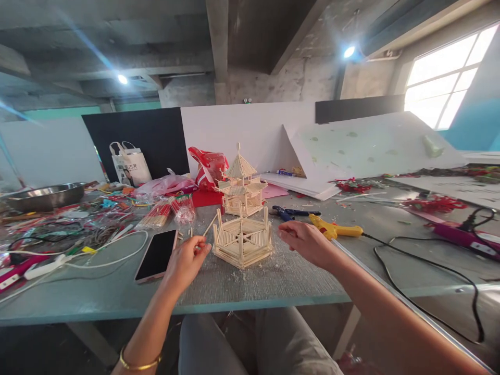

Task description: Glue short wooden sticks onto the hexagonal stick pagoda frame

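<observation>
My left hand [187, 259] pinches a thin wooden stick [210, 226] that points up and right toward a low hexagonal frame of wooden sticks [242, 239] on the grey table [273, 281]. My right hand [304, 240] hovers just right of that frame, fingers loosely curled, holding nothing that I can see. Behind the frame stands a finished pagoda model of sticks [241, 183] with a pointed roof.
A phone [157, 254] lies face up left of my left hand. A yellow glue gun [336, 229] with a black cable and blue pliers [291, 212] lie right of the models. Bundled sticks [156, 214], cables, a metal bowl [47, 195] and bags crowd the left side. White boards stand behind.
</observation>
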Demonstrator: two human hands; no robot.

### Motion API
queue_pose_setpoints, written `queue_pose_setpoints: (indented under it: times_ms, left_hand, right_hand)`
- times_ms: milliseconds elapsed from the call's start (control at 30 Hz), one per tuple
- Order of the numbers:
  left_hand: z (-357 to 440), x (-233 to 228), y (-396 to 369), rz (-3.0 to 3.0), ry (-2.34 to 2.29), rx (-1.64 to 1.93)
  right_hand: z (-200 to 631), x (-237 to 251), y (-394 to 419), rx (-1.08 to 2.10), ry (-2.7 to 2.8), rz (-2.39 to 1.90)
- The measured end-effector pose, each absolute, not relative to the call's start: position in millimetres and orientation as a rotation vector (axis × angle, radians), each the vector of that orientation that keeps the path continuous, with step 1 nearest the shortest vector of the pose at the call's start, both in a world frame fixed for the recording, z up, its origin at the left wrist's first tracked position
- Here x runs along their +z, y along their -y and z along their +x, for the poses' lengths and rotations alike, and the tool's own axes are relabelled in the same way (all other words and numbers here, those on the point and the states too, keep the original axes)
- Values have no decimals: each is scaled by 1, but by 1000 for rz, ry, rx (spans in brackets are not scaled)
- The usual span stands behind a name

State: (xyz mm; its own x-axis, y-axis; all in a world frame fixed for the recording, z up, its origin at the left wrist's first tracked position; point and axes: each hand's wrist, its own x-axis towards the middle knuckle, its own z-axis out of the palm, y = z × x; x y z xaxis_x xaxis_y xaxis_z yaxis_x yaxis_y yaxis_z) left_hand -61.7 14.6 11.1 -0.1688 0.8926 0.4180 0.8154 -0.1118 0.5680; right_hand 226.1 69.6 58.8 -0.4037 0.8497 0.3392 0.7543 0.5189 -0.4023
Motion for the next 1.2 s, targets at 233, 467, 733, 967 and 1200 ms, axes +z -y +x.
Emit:
queue_pose_setpoints:
  times_ms: [233,467,733,967,1200]
  left_hand:
    - [-63,4,-33,1969,-1922,1079]
    - [-65,7,-35,1961,-1866,1044]
    - [-60,17,-38,2063,-1875,994]
    - [-58,19,-42,2148,-1932,940]
    - [-54,25,-40,2232,-1994,871]
  right_hand:
    - [229,28,-73,224,2200,-1353]
    - [238,17,-72,255,2221,-1361]
    - [230,33,-75,271,2210,-1269]
    - [221,41,-84,242,2240,-1213]
    - [216,41,-90,223,2264,-1174]
